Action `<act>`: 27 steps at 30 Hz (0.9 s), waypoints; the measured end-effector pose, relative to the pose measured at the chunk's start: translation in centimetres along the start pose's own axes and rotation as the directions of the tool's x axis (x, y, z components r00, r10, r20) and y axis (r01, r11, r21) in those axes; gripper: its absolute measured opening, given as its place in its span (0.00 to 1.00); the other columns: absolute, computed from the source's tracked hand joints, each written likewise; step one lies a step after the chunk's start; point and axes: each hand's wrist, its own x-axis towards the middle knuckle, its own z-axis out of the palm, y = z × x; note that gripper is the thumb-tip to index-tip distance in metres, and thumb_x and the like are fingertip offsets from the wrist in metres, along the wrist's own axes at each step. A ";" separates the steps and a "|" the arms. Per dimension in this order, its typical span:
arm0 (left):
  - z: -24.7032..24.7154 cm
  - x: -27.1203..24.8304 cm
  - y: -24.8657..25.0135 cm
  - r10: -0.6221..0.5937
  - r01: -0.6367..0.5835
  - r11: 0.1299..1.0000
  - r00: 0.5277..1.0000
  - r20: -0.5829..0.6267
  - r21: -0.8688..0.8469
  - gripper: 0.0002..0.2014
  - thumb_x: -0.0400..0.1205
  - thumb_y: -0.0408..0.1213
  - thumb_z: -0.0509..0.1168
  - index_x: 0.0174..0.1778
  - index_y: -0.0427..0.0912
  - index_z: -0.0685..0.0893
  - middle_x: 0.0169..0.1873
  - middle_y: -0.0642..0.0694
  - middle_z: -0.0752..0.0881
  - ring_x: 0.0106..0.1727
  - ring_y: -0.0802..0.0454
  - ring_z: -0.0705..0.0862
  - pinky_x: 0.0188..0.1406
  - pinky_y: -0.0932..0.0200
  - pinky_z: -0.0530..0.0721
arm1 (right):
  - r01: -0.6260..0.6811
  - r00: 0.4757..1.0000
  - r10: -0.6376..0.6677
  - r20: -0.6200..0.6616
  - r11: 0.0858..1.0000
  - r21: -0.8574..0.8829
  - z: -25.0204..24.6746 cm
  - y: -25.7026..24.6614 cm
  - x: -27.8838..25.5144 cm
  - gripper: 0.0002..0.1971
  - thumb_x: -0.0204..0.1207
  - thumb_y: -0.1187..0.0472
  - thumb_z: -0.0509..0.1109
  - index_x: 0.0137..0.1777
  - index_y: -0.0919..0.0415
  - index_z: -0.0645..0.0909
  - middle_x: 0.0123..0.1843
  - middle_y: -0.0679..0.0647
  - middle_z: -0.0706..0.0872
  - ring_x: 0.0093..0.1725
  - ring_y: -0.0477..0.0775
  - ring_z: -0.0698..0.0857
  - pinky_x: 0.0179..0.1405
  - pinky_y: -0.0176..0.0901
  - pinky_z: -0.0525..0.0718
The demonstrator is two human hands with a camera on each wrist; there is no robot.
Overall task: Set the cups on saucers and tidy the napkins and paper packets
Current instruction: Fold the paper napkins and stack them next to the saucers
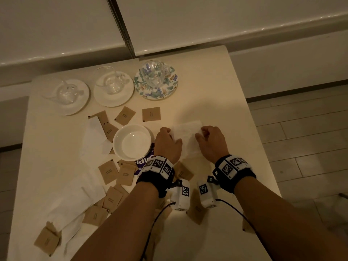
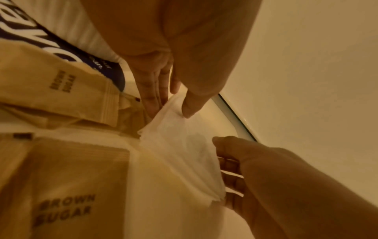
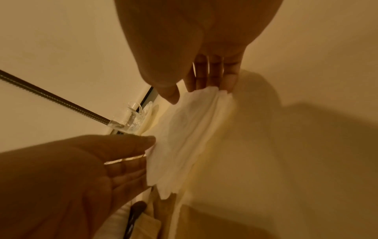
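A white napkin (image 1: 186, 133) lies on the table right of centre, held from both sides. My left hand (image 1: 169, 132) pinches its left edge between thumb and fingers, as the left wrist view shows on the napkin (image 2: 184, 145). My right hand (image 1: 201, 134) pinches the right edge of the napkin (image 3: 190, 129). At the back, three glass cups stand on saucers: a white saucer (image 1: 81, 102), another white saucer (image 1: 120, 99) and a floral saucer (image 1: 170, 87). An empty white saucer (image 1: 120, 135) sits left of my left hand. Brown sugar packets (image 1: 151, 114) lie scattered.
More white napkins (image 1: 93, 140) lie loose at the left, one (image 1: 79, 196) near the front among packets. A purple printed card (image 1: 144, 162) lies half under the empty saucer. The table's right edge (image 1: 259, 147) is close to my right hand; tiled floor lies beyond.
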 end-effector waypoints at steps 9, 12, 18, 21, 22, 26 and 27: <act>-0.4 -0.8 -0.5 -0.012 0.013 0.993 1.000 0.010 -0.116 0.27 0.79 0.36 0.71 0.73 0.40 0.69 0.62 0.42 0.81 0.59 0.46 0.84 0.61 0.48 0.85 | 0.001 1.000 -0.001 0.002 1.000 -0.018 -0.7 -0.2 0.0 0.21 0.79 0.55 0.71 0.69 0.62 0.76 0.63 0.58 0.78 0.59 0.58 0.81 0.62 0.50 0.81; -0.7 -1.3 -1.3 0.055 -0.054 0.998 0.998 0.011 -0.020 0.30 0.74 0.37 0.76 0.70 0.46 0.71 0.63 0.44 0.76 0.59 0.46 0.82 0.59 0.49 0.85 | 0.138 0.989 -0.140 -0.056 0.990 -0.035 -1.4 -0.2 -0.3 0.27 0.75 0.53 0.75 0.72 0.58 0.73 0.66 0.56 0.74 0.62 0.55 0.77 0.62 0.50 0.80; 0.4 -0.9 -1.4 0.092 -0.104 0.990 0.988 0.127 0.097 0.29 0.72 0.36 0.78 0.67 0.48 0.75 0.61 0.44 0.75 0.59 0.43 0.82 0.62 0.48 0.83 | 0.484 0.861 -0.359 0.359 0.794 -0.368 -1.3 -0.8 -0.2 0.28 0.72 0.49 0.75 0.72 0.51 0.75 0.75 0.52 0.70 0.73 0.58 0.68 0.69 0.55 0.73; 0.6 -0.2 -0.7 0.119 -0.130 0.988 0.986 0.120 0.085 0.29 0.72 0.36 0.78 0.68 0.47 0.76 0.61 0.44 0.76 0.59 0.43 0.82 0.62 0.48 0.82 | 0.441 0.884 -0.316 0.345 0.810 -0.386 -1.7 -1.3 0.3 0.28 0.72 0.52 0.75 0.72 0.53 0.75 0.74 0.54 0.70 0.72 0.60 0.68 0.68 0.56 0.75; 0.5 -0.1 -0.5 0.131 -0.141 0.987 0.984 0.118 0.081 0.30 0.72 0.37 0.79 0.68 0.46 0.76 0.61 0.43 0.77 0.59 0.43 0.82 0.63 0.48 0.82 | 0.428 0.889 -0.303 0.342 0.815 -0.391 -1.8 -1.5 0.4 0.28 0.72 0.52 0.75 0.72 0.53 0.74 0.74 0.54 0.70 0.72 0.60 0.69 0.69 0.56 0.74; -0.8 -1.6 -0.1 0.191 -0.189 0.981 0.978 0.080 -0.031 0.27 0.74 0.38 0.77 0.69 0.47 0.77 0.62 0.44 0.77 0.56 0.49 0.83 0.59 0.52 0.85 | 0.417 0.906 -0.330 0.265 0.801 -0.429 -1.7 -2.3 -0.4 0.29 0.73 0.50 0.73 0.73 0.52 0.73 0.74 0.53 0.71 0.74 0.59 0.68 0.72 0.56 0.65; -1.5 -2.3 -0.1 0.219 -0.215 0.974 0.975 0.045 -0.077 0.24 0.75 0.38 0.76 0.67 0.48 0.79 0.61 0.46 0.79 0.54 0.52 0.84 0.55 0.56 0.86 | 0.412 0.910 -0.349 0.222 0.809 -0.419 -1.6 -2.8 -0.9 0.28 0.73 0.51 0.73 0.73 0.52 0.73 0.74 0.54 0.71 0.74 0.59 0.68 0.72 0.56 0.64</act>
